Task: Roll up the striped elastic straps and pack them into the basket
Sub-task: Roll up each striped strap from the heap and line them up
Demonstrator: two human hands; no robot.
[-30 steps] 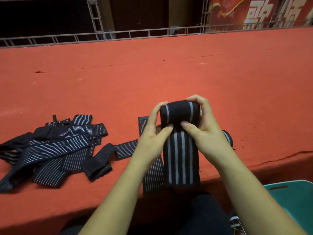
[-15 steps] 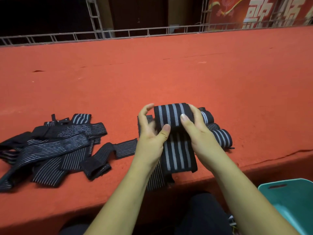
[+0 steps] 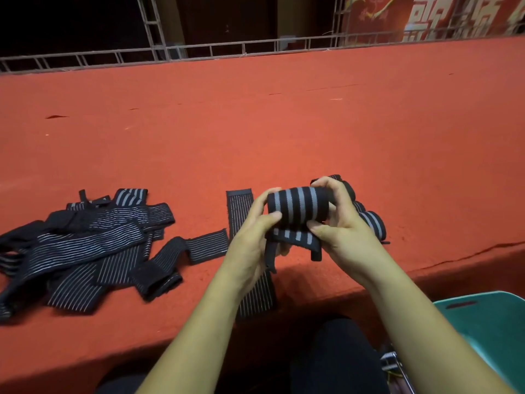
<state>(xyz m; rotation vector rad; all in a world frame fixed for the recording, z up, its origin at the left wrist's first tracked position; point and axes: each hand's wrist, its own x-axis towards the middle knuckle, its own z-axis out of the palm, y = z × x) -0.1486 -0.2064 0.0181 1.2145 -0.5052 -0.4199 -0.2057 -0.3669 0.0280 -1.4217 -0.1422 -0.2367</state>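
Both left hand [image 3: 252,237] and right hand [image 3: 341,223] curl round the roll [image 3: 298,207], tail [image 3: 295,237] hanging at six o'clock. Nearly rolled, I judge; next wind the tail, then basket [image 3: 488,317] at four o'clock.

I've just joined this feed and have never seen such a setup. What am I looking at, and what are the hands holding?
There is no machine here: a person works with bare hands, and the one camera sits on their head, looking forward and down. The left hand and right hand both grip a rolled strap, black with grey stripes, its short tail hanging below. On the red surface lie a loose pile of unrolled straps at left, one flat strap under the hands, and finished rolls behind the right hand. The teal basket sits at lower right, off the surface's near edge.
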